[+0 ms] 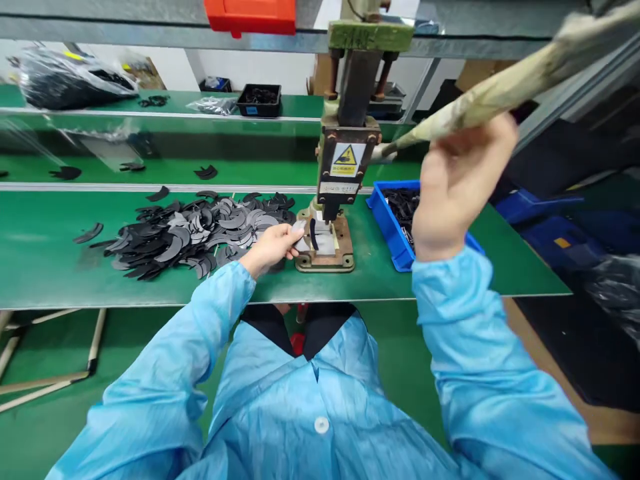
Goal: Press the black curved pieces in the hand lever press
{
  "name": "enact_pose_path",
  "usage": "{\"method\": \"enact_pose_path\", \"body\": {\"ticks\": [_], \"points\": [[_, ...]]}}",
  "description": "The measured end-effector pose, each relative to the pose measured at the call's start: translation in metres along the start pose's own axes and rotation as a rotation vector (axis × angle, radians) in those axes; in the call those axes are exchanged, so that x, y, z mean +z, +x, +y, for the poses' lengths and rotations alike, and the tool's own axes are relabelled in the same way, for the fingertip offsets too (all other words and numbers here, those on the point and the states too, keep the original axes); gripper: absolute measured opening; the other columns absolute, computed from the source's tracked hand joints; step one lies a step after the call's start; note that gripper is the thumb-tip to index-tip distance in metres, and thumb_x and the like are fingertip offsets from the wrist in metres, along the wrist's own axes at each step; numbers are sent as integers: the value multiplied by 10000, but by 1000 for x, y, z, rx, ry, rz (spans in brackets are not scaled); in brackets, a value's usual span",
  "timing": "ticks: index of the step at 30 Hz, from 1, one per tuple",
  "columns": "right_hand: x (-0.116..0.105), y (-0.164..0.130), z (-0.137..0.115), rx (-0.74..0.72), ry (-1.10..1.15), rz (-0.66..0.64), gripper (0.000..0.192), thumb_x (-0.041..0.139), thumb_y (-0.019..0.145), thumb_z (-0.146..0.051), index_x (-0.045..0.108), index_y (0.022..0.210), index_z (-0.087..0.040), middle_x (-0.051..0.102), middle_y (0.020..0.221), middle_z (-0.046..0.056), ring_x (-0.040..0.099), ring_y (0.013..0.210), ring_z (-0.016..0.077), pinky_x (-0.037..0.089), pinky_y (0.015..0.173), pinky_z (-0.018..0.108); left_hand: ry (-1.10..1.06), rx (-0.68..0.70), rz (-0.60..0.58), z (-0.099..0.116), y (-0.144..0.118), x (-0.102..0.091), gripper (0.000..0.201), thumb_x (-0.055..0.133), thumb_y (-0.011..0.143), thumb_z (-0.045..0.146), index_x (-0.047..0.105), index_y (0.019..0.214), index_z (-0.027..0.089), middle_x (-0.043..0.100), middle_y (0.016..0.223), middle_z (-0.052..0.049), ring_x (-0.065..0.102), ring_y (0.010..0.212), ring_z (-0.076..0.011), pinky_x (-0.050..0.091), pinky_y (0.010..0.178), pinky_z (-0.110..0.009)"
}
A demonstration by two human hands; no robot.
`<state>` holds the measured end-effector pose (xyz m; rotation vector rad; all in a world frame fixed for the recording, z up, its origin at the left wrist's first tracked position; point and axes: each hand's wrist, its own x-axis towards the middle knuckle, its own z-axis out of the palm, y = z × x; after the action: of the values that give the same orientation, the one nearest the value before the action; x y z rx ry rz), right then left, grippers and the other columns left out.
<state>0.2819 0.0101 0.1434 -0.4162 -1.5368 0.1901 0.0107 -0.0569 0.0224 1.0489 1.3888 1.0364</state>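
Left Hand at the Press, Right Hand at the Lever

My left hand [273, 248] is at the left edge of the base of the press [345, 163], thumb and fingers pinching a grey piece [299, 228]. Just to the right of my fingertips, a curved black piece [313, 235] sits on the base, beside a pale pad [327, 245].

My right hand [460, 190] is raised on the right against the underside of the lever [475, 103], which slants up to the right from the press. The hand is blurred and the lever covers my fingertips, so I cannot tell whether they close around it.

To the left of the press, a broad pile [200, 230] of curved grey and black pieces spreads over the green table [400, 283]. A blue bin [391, 230] of dark parts stands to the right of the press, partly behind my right hand. On the far shelf [175, 100] are a black tray [259, 100] and, farther left, a clear bag [70, 80] with dark contents.
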Motion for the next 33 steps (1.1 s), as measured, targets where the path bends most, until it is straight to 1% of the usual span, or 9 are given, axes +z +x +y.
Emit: {"method": "enact_pose_path", "body": {"ticks": [2, 4, 8, 12, 18, 24, 27, 30, 33], "points": [[4, -55, 5, 216, -37, 7, 411, 701, 1008, -394, 581, 1379, -267, 657, 1272, 49, 701, 1175, 136, 620, 1084, 355, -13, 61, -30, -2, -26, -5, 492, 837, 904, 583, 559, 769, 200, 655, 551, 0, 622, 475, -109, 454, 468, -181], [11, -110, 1, 333, -16, -195, 322, 702, 1000, -413, 646, 1271, -250, 717, 1080, 47, 744, 975, 154, 668, 910, 348, -31, 111, -68, -3, -49, -7, 541, 846, 858, 653, 560, 769, 203, 666, 572, -1, 626, 484, -111, 467, 481, -191], [28, -174, -26, 434, 20, -578, 327, 674, 1010, -407, 662, 1303, -264, 784, 1153, 63, 776, 1023, 180, 665, 922, 353, -52, 119, -92, -7, -78, -5, 566, 831, 830, 707, 569, 778, 208, 661, 594, 6, 617, 500, -113, 500, 518, -219], [36, -178, -42, 355, -11, -649, 174, 647, 1021, -378, 711, 1123, -253, 790, 1054, 45, 748, 994, 187, 623, 921, 373, -18, 77, -113, -18, -88, -3, 518, 811, 844, 684, 588, 808, 218, 637, 631, 5, 596, 534, -125, 500, 542, -254], [31, -178, -38, 233, -85, -663, 140, 619, 1027, -359, 699, 1047, -246, 757, 992, 65, 691, 945, 204, 585, 878, 394, 275, 391, 241, -20, -102, 6, 259, 806, 905, 482, 698, 944, 249, 652, 930, -49, 625, 874, -196, 536, 803, -313], [28, -183, -41, 174, -93, -661, 101, 631, 1013, -317, 700, 1044, -250, 731, 950, 61, 668, 888, 197, 568, 819, 381, 318, 316, 60, -22, -93, 15, 449, 713, 963, 518, 535, 680, 218, 511, 725, -9, 479, 692, -164, 396, 646, -308], [25, -185, -44, 178, -72, -641, 93, 635, 1009, -305, 698, 1049, -249, 729, 935, 57, 679, 865, 189, 577, 800, 378, 168, 193, -47, -26, -87, 17, 484, 725, 935, 579, 512, 697, 215, 443, 679, 23, 400, 636, -133, 325, 592, -286], [23, -189, -46, 200, -52, -617, 95, 636, 1009, -298, 695, 1070, -255, 755, 973, 60, 720, 907, 193, 610, 830, 389, 30, 166, -17, -26, -88, 17, 445, 841, 830, 581, 575, 835, 224, 532, 777, 25, 479, 690, -124, 402, 627, -255], [20, -191, -44, 236, -46, -610, 129, 647, 1006, -299, 696, 1123, -273, 783, 1052, 58, 755, 997, 201, 642, 901, 405, -46, 66, -154, -24, -87, 16, 489, 850, 801, 643, 613, 913, 231, 591, 798, 19, 539, 649, -116, 455, 594, -246]]}}
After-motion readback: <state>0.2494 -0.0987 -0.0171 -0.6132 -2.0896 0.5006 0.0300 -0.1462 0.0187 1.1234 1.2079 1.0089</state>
